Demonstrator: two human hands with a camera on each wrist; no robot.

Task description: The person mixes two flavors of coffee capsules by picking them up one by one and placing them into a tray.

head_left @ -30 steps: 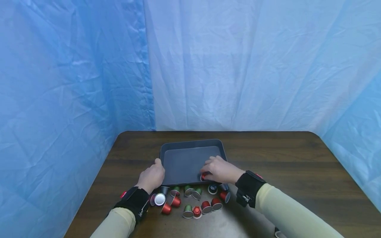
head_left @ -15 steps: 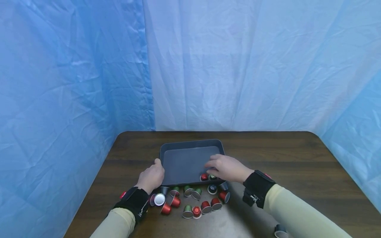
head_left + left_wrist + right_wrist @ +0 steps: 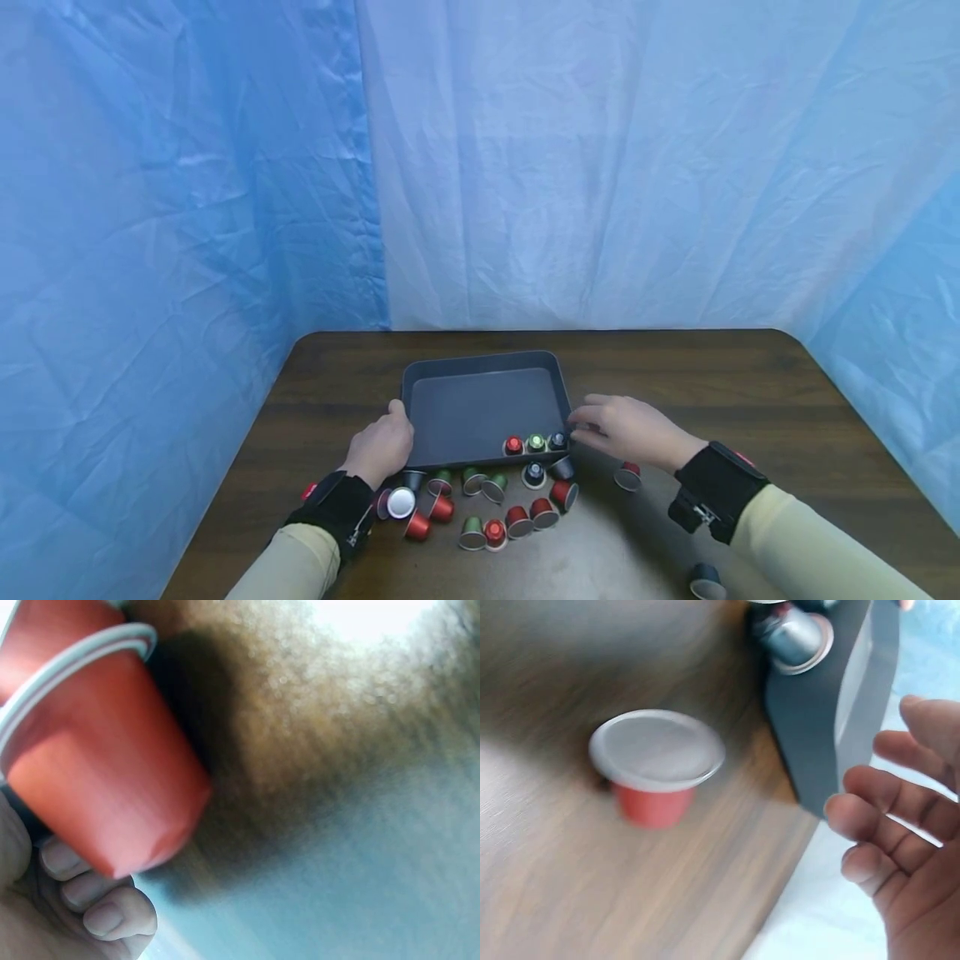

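tray: gripped by left hand | dark capsule inside: beside right hand

A red capsule blurs in the right wrist view, whose edge crops the tray.

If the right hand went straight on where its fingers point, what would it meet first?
Probably the right rim of the gray tray; in the head view the right hand sits close beside it, though whether it would pass over is unclear.
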